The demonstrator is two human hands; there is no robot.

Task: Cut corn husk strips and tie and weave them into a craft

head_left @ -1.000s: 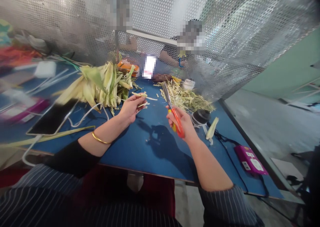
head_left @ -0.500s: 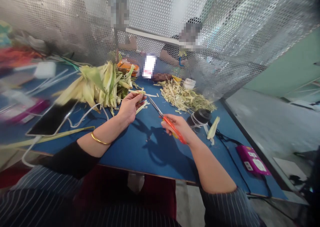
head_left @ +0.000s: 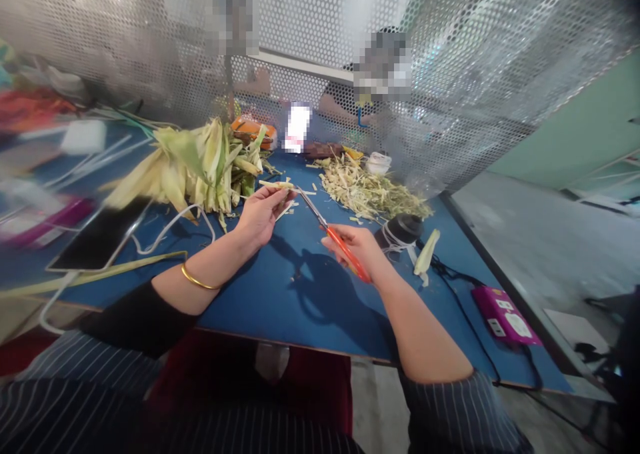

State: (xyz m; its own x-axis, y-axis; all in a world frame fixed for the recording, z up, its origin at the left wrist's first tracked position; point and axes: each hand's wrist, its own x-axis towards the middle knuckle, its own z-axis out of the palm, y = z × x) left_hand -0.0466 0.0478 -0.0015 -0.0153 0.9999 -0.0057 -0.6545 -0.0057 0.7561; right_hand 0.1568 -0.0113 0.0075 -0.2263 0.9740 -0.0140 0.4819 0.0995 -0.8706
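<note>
Between the thumb and fingers of my left hand (head_left: 261,215) is a pale strip of corn husk (head_left: 274,185), held just above the blue table (head_left: 280,307). My right hand (head_left: 357,249) grips red-handled scissors (head_left: 345,251), their blades pointing up and left to the strip at my left fingertips. Small cut bits lie on the table beneath. Left of my left hand is a large heap of corn husks (head_left: 200,164). A pile of shredded husk (head_left: 360,187) lies beyond my right hand.
A black phone (head_left: 103,235) with a white cable lies at left. On the right are a black cylinder wound with string (head_left: 399,233), a loose husk piece (head_left: 427,253) and a magenta power strip (head_left: 506,315). Behind a perforated metal screen (head_left: 310,21) sit people. A lit phone (head_left: 297,127) leans there.
The scissor blades have come up to the husk strip at my left fingertips. My left hand stays nearly in place, still pinching the strip.
</note>
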